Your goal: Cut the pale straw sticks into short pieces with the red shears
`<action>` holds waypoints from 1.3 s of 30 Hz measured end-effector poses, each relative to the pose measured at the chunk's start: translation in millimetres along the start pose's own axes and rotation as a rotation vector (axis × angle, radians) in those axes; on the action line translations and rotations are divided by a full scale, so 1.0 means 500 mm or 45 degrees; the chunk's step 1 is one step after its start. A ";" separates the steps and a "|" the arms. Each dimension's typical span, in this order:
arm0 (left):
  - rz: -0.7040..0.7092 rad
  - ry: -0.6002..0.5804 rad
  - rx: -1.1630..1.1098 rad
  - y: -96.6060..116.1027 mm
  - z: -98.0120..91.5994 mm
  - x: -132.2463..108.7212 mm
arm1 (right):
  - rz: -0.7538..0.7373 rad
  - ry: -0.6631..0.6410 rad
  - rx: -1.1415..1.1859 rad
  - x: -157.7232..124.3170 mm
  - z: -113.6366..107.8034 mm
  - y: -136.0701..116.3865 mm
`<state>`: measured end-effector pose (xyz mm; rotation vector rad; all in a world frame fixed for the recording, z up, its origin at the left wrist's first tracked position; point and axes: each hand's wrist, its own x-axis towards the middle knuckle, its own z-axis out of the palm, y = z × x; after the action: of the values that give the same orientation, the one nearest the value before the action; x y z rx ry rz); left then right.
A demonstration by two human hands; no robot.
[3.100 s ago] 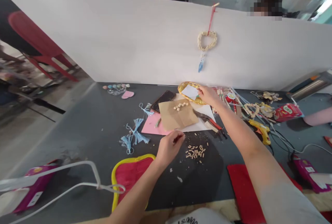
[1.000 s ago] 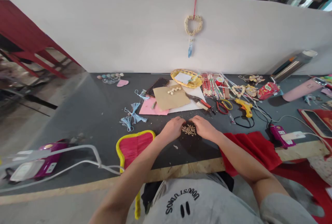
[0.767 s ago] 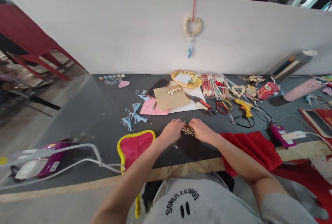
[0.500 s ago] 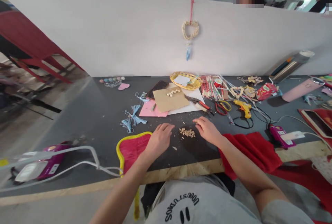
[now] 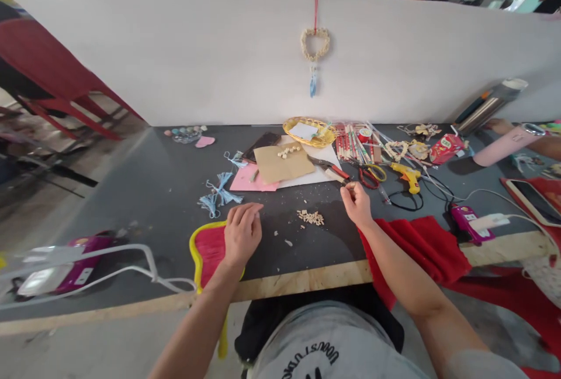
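My left hand (image 5: 243, 231) rests over the upper edge of a red pad with yellow trim (image 5: 209, 250). Its fingers are loosely stretched out and nothing shows in them. My right hand (image 5: 357, 203) is closed at the handle ends of the red-handled pliers (image 5: 331, 165), which lie on the sheets of paper. The fingers partly hide the handle tips. Between my hands, a small heap of short pale wooden pieces (image 5: 311, 217) lies on the dark table, with crumbs around it. Several pale beads (image 5: 289, 151) sit on a brown sheet (image 5: 276, 168).
Blue tassels (image 5: 221, 189) lie left of the paper. Behind are a wicker basket (image 5: 324, 138) and striped sticks (image 5: 348, 142). On the right are scissors (image 5: 370, 175), a yellow glue gun (image 5: 405, 177), a red cloth (image 5: 416, 247) and bottles. Another person's hand (image 5: 499, 126) is near the bottles.
My left hand has moved left, away from the wooden pieces. My right hand has moved forward to the pliers' handles and its fingers have closed. Another person's hand has appeared at the far right.
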<state>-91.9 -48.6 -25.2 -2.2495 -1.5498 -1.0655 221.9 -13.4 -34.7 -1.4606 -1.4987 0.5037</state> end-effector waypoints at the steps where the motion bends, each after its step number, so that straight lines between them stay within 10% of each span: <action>1: -0.004 0.003 0.009 0.000 0.001 0.000 | 0.009 0.025 0.019 -0.001 0.001 0.001; 39: 0.058 -0.054 -0.130 -0.041 0.016 -0.004 | 0.064 0.128 0.182 0.021 0.027 0.008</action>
<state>-107.0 -36.8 -36.6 -2.3776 -1.4840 -1.1150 214.6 1.4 -40.4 -1.3941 -1.3234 0.5482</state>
